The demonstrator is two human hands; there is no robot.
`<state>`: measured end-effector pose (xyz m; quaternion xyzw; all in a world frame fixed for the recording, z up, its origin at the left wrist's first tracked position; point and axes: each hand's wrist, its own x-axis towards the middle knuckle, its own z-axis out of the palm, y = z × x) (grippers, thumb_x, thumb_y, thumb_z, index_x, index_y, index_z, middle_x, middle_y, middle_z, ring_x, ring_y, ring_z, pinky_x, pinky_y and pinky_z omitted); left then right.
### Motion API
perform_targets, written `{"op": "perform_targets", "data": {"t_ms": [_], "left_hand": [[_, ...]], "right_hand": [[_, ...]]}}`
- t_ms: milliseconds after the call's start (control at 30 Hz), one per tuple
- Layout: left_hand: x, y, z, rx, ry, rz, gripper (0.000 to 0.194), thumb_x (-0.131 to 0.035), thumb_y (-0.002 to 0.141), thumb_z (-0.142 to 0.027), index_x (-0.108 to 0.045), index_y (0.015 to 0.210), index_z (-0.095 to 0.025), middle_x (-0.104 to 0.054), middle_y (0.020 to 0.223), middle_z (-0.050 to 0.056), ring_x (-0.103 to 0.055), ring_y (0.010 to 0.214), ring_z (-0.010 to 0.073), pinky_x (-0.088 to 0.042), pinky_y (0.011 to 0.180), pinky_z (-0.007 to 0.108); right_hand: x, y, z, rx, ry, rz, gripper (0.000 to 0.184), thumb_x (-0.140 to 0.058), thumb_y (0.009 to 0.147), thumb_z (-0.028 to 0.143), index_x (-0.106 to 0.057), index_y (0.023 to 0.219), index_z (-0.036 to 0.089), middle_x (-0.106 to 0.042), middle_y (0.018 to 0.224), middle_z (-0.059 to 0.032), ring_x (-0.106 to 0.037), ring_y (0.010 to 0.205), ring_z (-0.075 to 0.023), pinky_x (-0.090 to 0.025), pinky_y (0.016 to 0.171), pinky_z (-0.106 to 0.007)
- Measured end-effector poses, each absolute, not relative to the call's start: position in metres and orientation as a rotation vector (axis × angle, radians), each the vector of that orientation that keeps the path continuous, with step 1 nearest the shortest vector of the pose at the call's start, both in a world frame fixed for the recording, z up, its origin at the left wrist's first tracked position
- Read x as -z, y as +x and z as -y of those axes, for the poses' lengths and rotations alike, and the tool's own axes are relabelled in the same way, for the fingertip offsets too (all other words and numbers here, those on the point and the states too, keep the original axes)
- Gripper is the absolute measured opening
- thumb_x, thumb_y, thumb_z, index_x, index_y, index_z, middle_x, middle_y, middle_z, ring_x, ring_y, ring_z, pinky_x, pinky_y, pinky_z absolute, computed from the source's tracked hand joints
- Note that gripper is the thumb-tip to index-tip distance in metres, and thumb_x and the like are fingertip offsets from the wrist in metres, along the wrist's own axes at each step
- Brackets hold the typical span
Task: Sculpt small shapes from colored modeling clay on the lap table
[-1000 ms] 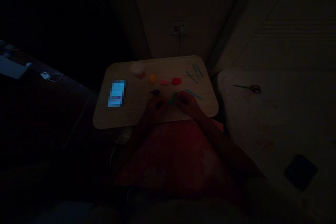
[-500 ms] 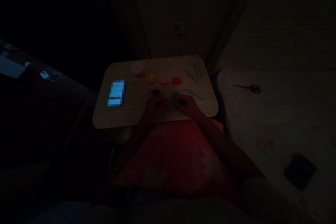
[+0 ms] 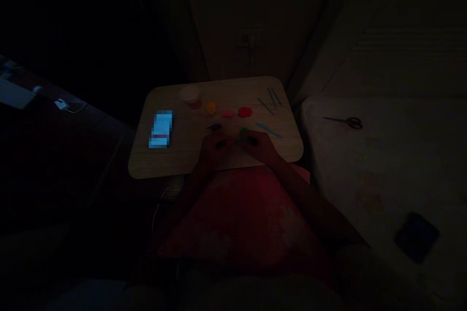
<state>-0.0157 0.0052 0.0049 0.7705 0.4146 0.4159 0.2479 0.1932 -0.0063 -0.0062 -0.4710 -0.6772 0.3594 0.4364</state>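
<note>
In dim light, my right hand (image 3: 261,146) has its fingers closed around a lump of green modelling clay (image 3: 244,132) over the near part of a small wooden table (image 3: 153,163). My left hand (image 3: 213,149) is curled shut just to the left, fingertips close to the green clay; darkness hides what they pinch. A dark purple piece (image 3: 215,127) with a thin pointed end lies just beyond the left hand. Farther back sit orange clay (image 3: 211,108), pink clay (image 3: 228,113) and red clay (image 3: 245,112). A flat blue modelling tool (image 3: 269,130) lies beyond my right hand.
A lit phone (image 3: 161,129) lies at the table's left, and a tub (image 3: 190,96) stands at the back. Several thin blue tools (image 3: 266,106) lie at the back right. Scissors (image 3: 353,122) and a dark square item (image 3: 416,237) rest on the pale surface to the right.
My right hand has lowered slightly and turned, and the green clay in it has shifted, its round part now showing above the fingers. The left hand has barely moved.
</note>
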Motion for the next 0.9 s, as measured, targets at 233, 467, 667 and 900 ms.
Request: {"op": "perform_targets", "data": {"t_ms": [233, 467, 667, 900], "left_hand": [[-0.0074, -0.0157, -0.0032, -1.154, 2.113, -1.165, 0.014, -0.069, 0.089, -0.028, -0.080, 0.089, -0.019, -0.071, 0.085, 0.005, -0.063, 0.084, 0.0200, -0.054, 0.086, 0.037], [-0.0058, -0.0157, -0.0045, -1.118, 2.144, -1.151, 0.017, -0.070, 0.089, -0.030, -0.081, 0.096, -0.019, -0.070, 0.084, 0.005, -0.063, 0.083, 0.0200, -0.053, 0.083, 0.035], [-0.0067, -0.0156, -0.0048, -1.102, 2.126, -1.144, 0.017, -0.070, 0.089, -0.030, -0.081, 0.096, -0.020, -0.072, 0.088, 0.005, -0.063, 0.086, 0.0197, -0.054, 0.085, 0.035], [-0.0039, -0.0158, -0.0064, -1.120, 2.141, -1.049, 0.015, -0.071, 0.088, -0.031, -0.080, 0.090, -0.020, -0.070, 0.082, 0.004, -0.062, 0.078, 0.0175, -0.053, 0.077, 0.033]], "right_hand": [[0.0077, 0.1930, 0.0060, -0.831, -1.219, 1.651, 0.021, -0.072, 0.084, 0.039, -0.075, 0.084, 0.018, -0.069, 0.076, -0.0028, -0.056, 0.067, -0.0153, -0.041, 0.063, -0.027], [0.0098, 0.1944, 0.0052, -0.859, -1.175, 1.657, 0.021, -0.072, 0.084, 0.038, -0.076, 0.087, 0.018, -0.071, 0.077, -0.0021, -0.058, 0.067, -0.0149, -0.042, 0.064, -0.026], [0.0082, 0.1938, 0.0051, -0.851, -1.198, 1.684, 0.021, -0.072, 0.084, 0.037, -0.076, 0.086, 0.017, -0.071, 0.077, -0.0028, -0.057, 0.067, -0.0152, -0.041, 0.063, -0.026], [0.0094, 0.1931, 0.0055, -0.824, -1.199, 1.727, 0.023, -0.074, 0.082, 0.040, -0.076, 0.087, 0.017, -0.070, 0.076, -0.0030, -0.056, 0.067, -0.0156, -0.041, 0.064, -0.027]]}}
